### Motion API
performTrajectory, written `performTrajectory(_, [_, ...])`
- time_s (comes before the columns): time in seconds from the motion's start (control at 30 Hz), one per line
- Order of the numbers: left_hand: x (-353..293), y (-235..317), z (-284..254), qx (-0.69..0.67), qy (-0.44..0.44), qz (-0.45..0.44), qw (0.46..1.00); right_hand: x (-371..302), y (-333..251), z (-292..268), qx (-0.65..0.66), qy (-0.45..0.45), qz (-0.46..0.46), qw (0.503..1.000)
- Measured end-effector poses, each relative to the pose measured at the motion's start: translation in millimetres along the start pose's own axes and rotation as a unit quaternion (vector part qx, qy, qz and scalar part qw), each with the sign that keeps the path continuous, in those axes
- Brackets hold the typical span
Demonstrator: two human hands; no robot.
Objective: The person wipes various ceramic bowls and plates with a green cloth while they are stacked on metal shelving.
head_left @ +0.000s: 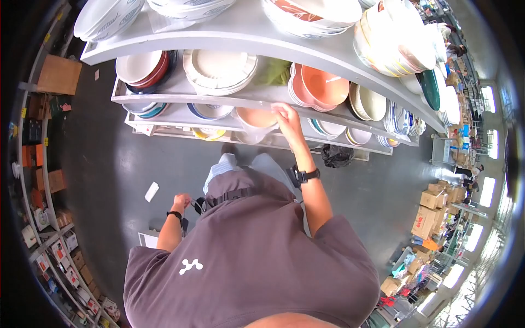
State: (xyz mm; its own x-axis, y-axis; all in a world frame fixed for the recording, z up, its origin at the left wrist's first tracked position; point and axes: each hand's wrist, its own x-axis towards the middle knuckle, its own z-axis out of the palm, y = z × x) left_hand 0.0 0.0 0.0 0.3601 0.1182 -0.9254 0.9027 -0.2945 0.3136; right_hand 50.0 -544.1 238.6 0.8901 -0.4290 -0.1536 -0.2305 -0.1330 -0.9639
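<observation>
My right hand [286,119] is raised to the front edge of the middle shelf [219,100], with its fingers curled together. Whatever those fingers may pinch is too small to tell. Just below and left of it, a peach-coloured bowl in clear plastic [256,117] sits on the lower shelf. Above the hand stand coral-pink bowls [325,87], and white scalloped plates [220,70] lie to their left. My left hand [181,201] hangs low by my left hip, fingers closed, beside a dark object [199,205] at my waist. What it grips cannot be made out.
White bowls [311,16] crowd the top shelf, close ahead. A black plastic bag [337,156] lies by the rack's foot, right of my legs. A white piece of paper [152,192] is on the floor. Loaded shelving [46,240] runs along the left; cardboard boxes [424,221] are stacked right.
</observation>
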Motion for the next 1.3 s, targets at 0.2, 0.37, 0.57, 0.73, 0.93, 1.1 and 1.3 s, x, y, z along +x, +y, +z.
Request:
performTrajectory(0.2, [20.8, 69.8, 3.4, 0.103, -0.026, 0.164, 0.981, 91.0, 10.8, 30.2, -0.263, 0.11, -0.182, 0.941])
performTrajectory(0.37, [-32.3, 181.0, 56.7, 0.087, -0.085, 0.26, 0.958, 143.4, 40.8, 39.1, -0.493, 0.172, -0.18, 0.833])
performTrajectory(0.57, [-149.4, 303.0, 182.4, 0.137, -0.279, 0.449, 0.838, 130.7, 37.0, 30.5, -0.434, 0.093, -0.136, 0.885])
performTrajectory(0.73, [-221.8, 347.6, 276.7, 0.284, -0.104, 0.663, 0.684, 64.8, 31.7, 67.3, -0.468, 0.149, -0.164, 0.855])
performTrajectory(0.93, [-191.6, 361.7, 331.7, 0.276, -0.133, 0.725, 0.617, 84.1, 14.1, 60.7, -0.529, -0.031, -0.007, 0.848])
performTrajectory(1.1, [-222.0, 364.1, 322.7, 0.227, -0.041, 0.665, 0.71, 122.0, 51.9, 85.4, -0.41, 0.06, -0.072, 0.907])
performTrajectory(1.3, [-252.7, 324.6, 280.2, 0.215, -0.002, 0.666, 0.714, 185.0, 32.3, 86.8, -0.084, 0.192, -0.115, 0.971])
